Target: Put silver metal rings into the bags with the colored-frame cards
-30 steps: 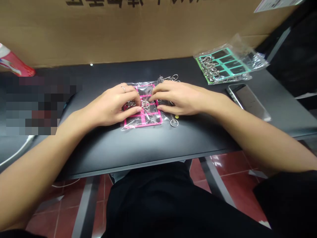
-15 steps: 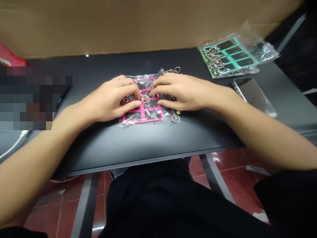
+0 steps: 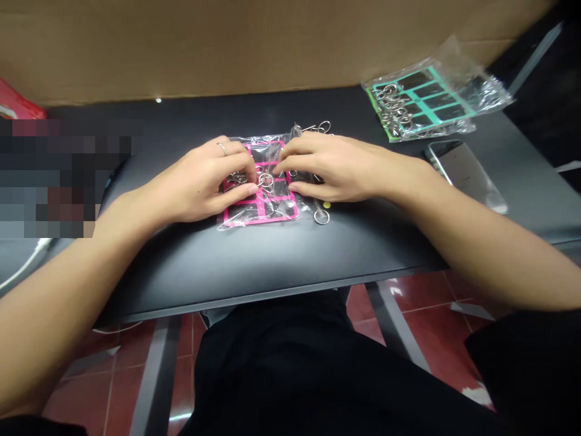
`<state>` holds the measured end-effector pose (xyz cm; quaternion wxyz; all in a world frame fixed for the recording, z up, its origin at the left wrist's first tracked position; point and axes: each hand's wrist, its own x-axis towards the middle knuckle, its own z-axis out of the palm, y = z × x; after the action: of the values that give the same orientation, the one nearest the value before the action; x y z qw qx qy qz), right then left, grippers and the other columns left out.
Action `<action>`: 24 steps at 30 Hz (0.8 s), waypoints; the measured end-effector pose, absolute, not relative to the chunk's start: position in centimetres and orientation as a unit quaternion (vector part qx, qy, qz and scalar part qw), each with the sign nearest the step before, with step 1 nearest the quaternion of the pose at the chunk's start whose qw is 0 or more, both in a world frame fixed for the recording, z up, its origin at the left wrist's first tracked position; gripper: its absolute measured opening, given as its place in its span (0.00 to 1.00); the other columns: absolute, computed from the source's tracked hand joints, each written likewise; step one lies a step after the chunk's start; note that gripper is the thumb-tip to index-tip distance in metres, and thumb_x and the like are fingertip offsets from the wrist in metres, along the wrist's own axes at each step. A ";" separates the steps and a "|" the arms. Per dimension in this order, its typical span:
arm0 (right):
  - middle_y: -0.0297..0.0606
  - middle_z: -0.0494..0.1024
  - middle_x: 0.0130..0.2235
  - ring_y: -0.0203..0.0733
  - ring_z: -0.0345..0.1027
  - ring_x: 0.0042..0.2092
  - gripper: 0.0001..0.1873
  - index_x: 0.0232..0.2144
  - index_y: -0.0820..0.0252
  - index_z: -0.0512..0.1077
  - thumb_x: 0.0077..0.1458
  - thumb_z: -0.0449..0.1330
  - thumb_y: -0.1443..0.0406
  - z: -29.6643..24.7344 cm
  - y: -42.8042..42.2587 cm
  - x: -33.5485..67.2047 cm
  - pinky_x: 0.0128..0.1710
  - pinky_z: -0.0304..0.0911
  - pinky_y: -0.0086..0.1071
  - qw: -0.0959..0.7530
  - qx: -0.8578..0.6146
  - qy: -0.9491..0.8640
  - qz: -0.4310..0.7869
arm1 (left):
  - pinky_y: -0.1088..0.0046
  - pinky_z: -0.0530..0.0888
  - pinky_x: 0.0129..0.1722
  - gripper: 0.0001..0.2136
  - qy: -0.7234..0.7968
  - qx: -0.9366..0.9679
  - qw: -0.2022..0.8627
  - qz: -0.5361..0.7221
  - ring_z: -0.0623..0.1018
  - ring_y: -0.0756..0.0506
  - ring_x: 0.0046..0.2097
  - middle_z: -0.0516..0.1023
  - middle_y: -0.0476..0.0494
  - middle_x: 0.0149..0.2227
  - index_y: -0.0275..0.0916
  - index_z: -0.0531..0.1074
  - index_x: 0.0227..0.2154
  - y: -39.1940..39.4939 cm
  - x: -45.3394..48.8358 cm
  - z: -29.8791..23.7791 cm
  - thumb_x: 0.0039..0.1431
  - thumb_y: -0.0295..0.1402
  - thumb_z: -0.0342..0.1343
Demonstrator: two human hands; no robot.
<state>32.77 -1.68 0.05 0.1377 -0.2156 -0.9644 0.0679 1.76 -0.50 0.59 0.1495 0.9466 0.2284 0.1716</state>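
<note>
Left grip [image 3: 200,181]: you've got it half curled, fingertips on the metal rings [image 3: 266,180], can't tell if you're actually pinching anything.
Right grip [image 3: 345,169]: same deal from the other side, fingers half curled, can't tell either.
Rings: inside the pink-framed plastic bag [image 3: 272,219], mid worktop [image 3: 272,260].
Nearby: loose ring [image 3: 321,217] just beside the bag, phone [image 3: 463,172] and green-framed bag [image 3: 420,100] off to your right.

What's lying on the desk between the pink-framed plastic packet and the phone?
In the head view, a metal ring and a small yellow dot lie beside the pink-framed packet, toward the phone. The right hand sits just above them.
</note>
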 end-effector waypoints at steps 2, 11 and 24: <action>0.50 0.77 0.61 0.57 0.71 0.60 0.22 0.63 0.61 0.75 0.74 0.55 0.61 0.1 -1.7 32.8 0.61 0.67 0.52 0.137 -0.216 -0.964 0.068 | 0.51 0.75 0.62 0.07 0.228 0.947 0.149 0.172 0.81 0.38 0.52 0.83 0.43 0.46 0.47 0.79 0.47 -0.5 1.7 0.6 0.71 0.39 0.60; 0.51 0.78 0.60 0.57 0.71 0.60 0.22 0.63 0.61 0.75 0.74 0.55 0.61 0.2 -1.7 32.7 0.61 0.67 0.53 0.141 -0.213 -0.964 0.071 | 0.52 0.76 0.59 0.08 0.216 0.953 0.128 0.171 0.81 0.38 0.51 0.83 0.42 0.47 0.47 0.79 0.48 -0.5 1.6 0.5 0.72 0.39 0.58; 0.53 0.78 0.60 0.60 0.71 0.60 0.22 0.63 0.61 0.76 0.72 0.57 0.60 0.2 -1.8 32.6 0.61 0.68 0.55 0.147 -0.215 -0.962 0.081 | 0.55 0.78 0.56 0.06 0.203 0.952 0.115 0.198 0.82 0.40 0.48 0.84 0.44 0.44 0.46 0.80 0.45 -0.2 1.3 -0.2 0.72 0.36 0.59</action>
<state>32.61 -1.78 0.22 0.1473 -0.2155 -0.9619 0.0810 1.27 -0.18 -0.18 0.1147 0.9520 0.2030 0.1984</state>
